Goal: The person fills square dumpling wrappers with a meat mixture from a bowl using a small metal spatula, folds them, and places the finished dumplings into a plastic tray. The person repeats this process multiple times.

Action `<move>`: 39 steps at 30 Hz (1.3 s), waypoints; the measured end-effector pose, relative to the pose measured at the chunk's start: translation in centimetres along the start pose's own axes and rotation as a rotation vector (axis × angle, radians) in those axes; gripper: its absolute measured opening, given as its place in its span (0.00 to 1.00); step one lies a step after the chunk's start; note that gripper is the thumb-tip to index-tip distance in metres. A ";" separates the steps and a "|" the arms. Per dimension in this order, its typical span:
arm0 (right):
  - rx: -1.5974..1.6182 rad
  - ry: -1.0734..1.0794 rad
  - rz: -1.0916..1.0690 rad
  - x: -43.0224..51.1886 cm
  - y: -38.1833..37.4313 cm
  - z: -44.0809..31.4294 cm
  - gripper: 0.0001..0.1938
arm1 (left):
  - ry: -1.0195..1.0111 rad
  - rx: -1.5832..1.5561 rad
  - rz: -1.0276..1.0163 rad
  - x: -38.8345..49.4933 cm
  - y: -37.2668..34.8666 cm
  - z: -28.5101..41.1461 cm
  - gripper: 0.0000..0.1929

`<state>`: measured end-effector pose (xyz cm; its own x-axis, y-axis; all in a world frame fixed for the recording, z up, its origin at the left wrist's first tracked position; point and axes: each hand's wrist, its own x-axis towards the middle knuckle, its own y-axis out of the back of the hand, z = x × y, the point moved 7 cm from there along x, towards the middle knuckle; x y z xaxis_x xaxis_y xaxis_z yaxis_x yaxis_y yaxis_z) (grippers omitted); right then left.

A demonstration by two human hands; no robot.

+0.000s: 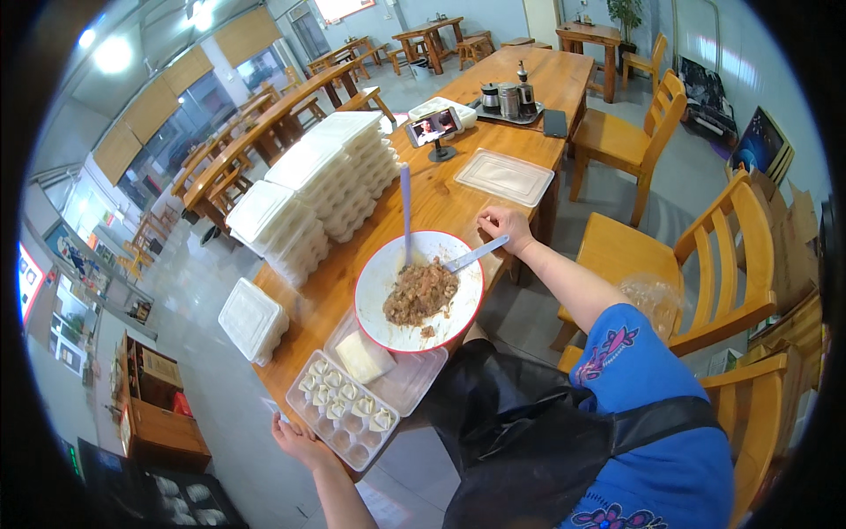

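Observation:
My left hand (pixel 301 440) lies at the table edge beside a compartmented plastic tray (pixel 355 456); whether its fingers grip anything is unclear. Several folded wontons (pixel 362 406) fill part of that tray, and other cups are bare. A stack of wrappers (pixel 365 357) rests on a clear plastic lid (pixel 416 380). The red-rimmed white bowl (pixel 462 311) holds minced filling (pixel 420 294), with a purple-handled utensil (pixel 406 205) and a pale flat spatula (pixel 477 252) standing in it. My right hand (pixel 505 227), fingers curled, is on the table by the spatula's handle end; its fingertips are partly hidden.
Tall stacks of lidded plastic trays (pixel 304 172) line the table's far side, with a smaller stack (pixel 252 317) nearer. A phone on a stand (pixel 433 127), a flat plastic lid (pixel 504 176), a condiment tray (pixel 510 119) and a dark phone (pixel 554 123) lie beyond. Wooden chairs (pixel 621 258) stand at right.

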<state>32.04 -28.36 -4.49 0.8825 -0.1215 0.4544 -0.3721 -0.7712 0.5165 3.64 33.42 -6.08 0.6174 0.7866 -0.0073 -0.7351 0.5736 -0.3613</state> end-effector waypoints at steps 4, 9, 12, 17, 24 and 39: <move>-0.017 0.035 0.099 -0.4 0.2 -0.8 0.11 | 0.007 -0.019 0.066 0.6 0.5 0.1 0.14; -0.054 -0.012 0.104 -0.6 0.5 -0.7 0.11 | 0.016 0.033 0.039 0.1 0.2 0.2 0.15; -0.037 -0.022 0.124 -0.6 0.6 -0.7 0.10 | 0.030 0.046 0.031 0.2 0.3 -0.1 0.15; -0.033 0.008 0.140 -0.7 0.5 -0.8 0.10 | 0.001 0.021 0.039 1.0 0.5 -0.6 0.15; -0.069 0.023 0.119 -0.8 0.3 -0.9 0.10 | 0.020 0.021 0.006 1.0 0.5 -0.5 0.14; -0.085 -0.036 0.058 -0.6 0.4 -1.2 0.11 | 0.036 0.007 -0.003 -0.2 -0.6 0.0 0.15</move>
<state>31.04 -27.84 -3.69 0.8680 -0.1880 0.4595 -0.4446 -0.7064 0.5508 3.97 32.88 -5.88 0.6292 0.7762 -0.0400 -0.7352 0.5776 -0.3549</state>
